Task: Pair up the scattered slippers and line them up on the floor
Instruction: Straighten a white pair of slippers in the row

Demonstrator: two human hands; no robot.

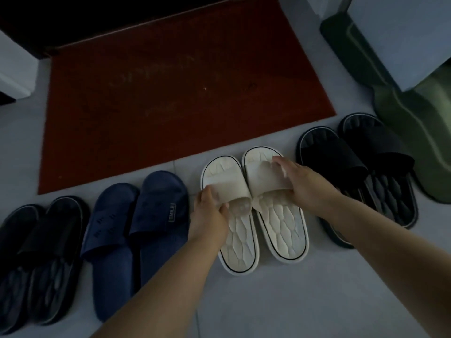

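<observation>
You seem to be on the last pairing step: your left hand (211,208) pinches the strap of a cream rubber slide slipper (240,242), thumb on the strap's near edge and fingers curled round its outer side, while your right hand (301,184) grips the strap of the other cream rubber slide slipper (283,224), fingers pressed together over the top (whether the thumb goes under the strap, I cannot tell). Both lie on the grey tiled floor (268,301), touching side by side at the centre of the view, toes toward 12 o'clock and just short of the dark red doormat (183,93). At 9 o'clock of them sits the navy blue rubber pair (146,215), with a black ribbed pair (41,252) further out toward 8 o'clock; another black ribbed pair (361,167) lies at 2 o'clock. The one in your left hand sits nearer you, so I judge the next move calls for nudging it toward 12 o'clock until the heels line up, then letting go of both
</observation>
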